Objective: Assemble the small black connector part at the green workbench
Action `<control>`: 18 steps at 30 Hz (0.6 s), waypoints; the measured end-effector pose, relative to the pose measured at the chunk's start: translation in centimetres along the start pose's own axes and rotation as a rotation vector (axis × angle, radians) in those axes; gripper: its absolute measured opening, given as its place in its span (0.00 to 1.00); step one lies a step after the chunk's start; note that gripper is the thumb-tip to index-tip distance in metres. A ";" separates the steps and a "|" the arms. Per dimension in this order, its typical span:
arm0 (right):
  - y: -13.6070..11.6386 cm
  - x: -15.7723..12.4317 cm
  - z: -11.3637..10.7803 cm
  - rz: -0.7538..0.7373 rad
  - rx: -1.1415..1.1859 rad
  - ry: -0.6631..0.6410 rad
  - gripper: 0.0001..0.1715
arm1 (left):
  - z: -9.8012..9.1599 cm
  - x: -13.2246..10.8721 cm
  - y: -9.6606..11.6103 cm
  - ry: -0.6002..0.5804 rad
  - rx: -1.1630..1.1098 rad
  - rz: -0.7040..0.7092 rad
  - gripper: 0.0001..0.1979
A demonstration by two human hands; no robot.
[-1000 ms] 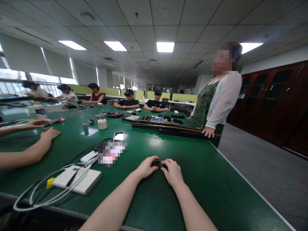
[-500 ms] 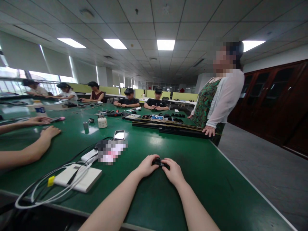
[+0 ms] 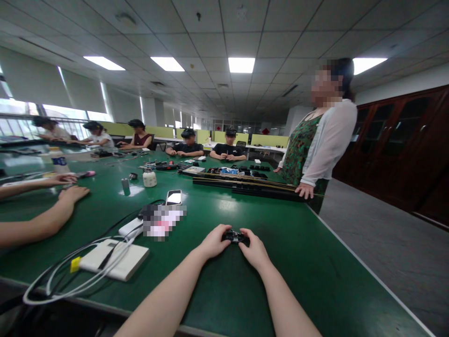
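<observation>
A small black part with some shiny silvery detail [image 3: 234,236] sits between my hands, low over the green table [image 3: 224,285]. Its exact kind is too small to make out. My left hand [image 3: 215,241] grips its left end, fingers curled over the far side and thumb on the near side. At its right end, my right hand [image 3: 253,248] holds it with bent fingers and thumb. The fingers cover both ends, so only the middle shows.
Left of my arms lie a white box [image 3: 115,260] with looped cables, a phone [image 3: 174,197] and a patterned jar [image 3: 149,178]. Long black rails [image 3: 252,189] with thin rods lie ahead. A standing person [image 3: 315,140] leans on the table's right edge. Another person's hands [image 3: 72,192] work at left.
My right-hand fingers have shifted slightly to the right, showing more of the black part's middle. My left hand stays nearly still. At left, the other person's hands moved a little.
</observation>
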State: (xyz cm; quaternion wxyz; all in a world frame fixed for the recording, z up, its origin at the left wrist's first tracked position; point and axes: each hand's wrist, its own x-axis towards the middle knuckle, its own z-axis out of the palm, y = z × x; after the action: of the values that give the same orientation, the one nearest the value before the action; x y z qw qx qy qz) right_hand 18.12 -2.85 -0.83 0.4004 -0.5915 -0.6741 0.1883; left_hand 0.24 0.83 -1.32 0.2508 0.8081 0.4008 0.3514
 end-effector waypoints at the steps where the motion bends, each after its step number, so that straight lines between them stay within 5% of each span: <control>1: 0.0 0.0 0.0 0.005 0.002 0.001 0.24 | 0.0 0.0 0.0 -0.002 0.008 0.007 0.24; 18: 0.1 0.1 0.0 0.005 0.051 0.033 0.23 | -0.1 0.0 0.1 0.009 -0.019 -0.040 0.25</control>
State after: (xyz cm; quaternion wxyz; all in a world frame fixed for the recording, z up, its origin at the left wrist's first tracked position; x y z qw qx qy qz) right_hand 18.20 -2.77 -0.86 0.4260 -0.5859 -0.6608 0.1966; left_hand 0.24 0.81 -1.23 0.2635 0.7959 0.4149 0.3537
